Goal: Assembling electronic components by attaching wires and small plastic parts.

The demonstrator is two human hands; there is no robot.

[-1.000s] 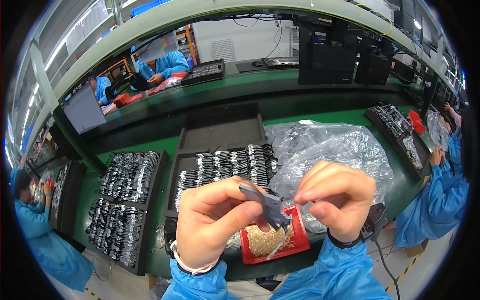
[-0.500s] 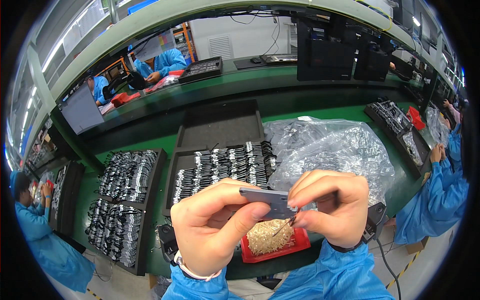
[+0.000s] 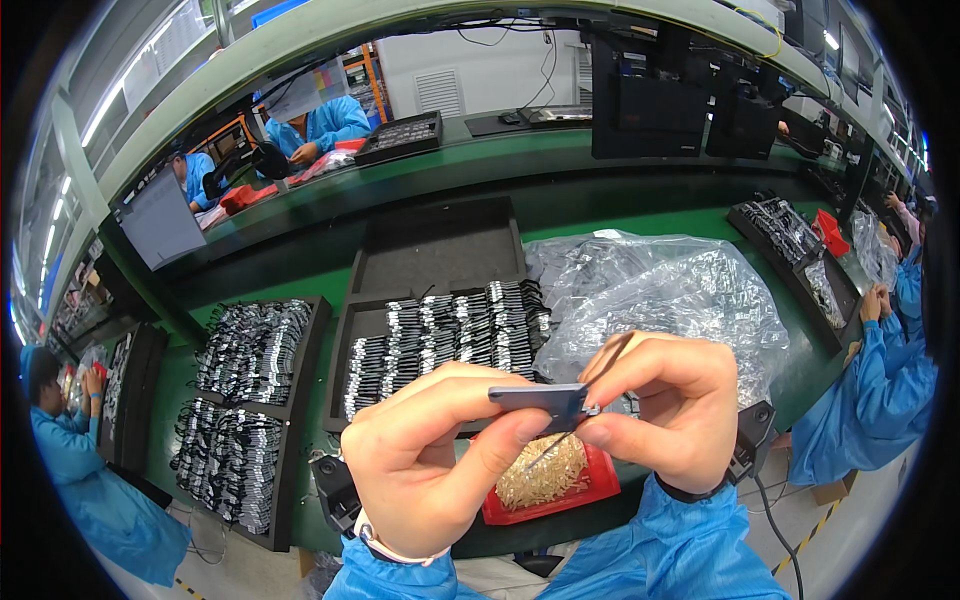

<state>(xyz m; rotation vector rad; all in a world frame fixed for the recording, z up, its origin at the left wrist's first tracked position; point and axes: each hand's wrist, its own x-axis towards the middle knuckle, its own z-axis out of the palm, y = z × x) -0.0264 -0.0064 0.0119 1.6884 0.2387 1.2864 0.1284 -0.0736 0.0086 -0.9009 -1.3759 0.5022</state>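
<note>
- While my left hand (image 3: pixel 430 455) stays clamped on the flat grey piece (image 3: pixel 535 397) between thumb and fingers, my right hand (image 3: pixel 660 410), apart from it a second ago, is now at its right end, thumb and forefinger pinched on a small pale bit (image 3: pixel 592 410).
- Since half a second ago I have tipped the piece, so its broad face shows less; I judge that both hands are now working at that one end.
- A thin dark strand (image 3: pixel 612 360) juts up by my right forefinger; another slants down-left below the piece. Whether they are one, I cannot tell.
- I hold the piece just below the centre of the frame, above the red bin (image 3: pixel 603 478) on the green desk (image 3: pixel 680 222).
- Its long axis runs nearly level across the frame, the plain end toward the left, the end with the pale bit pointing right.
</note>
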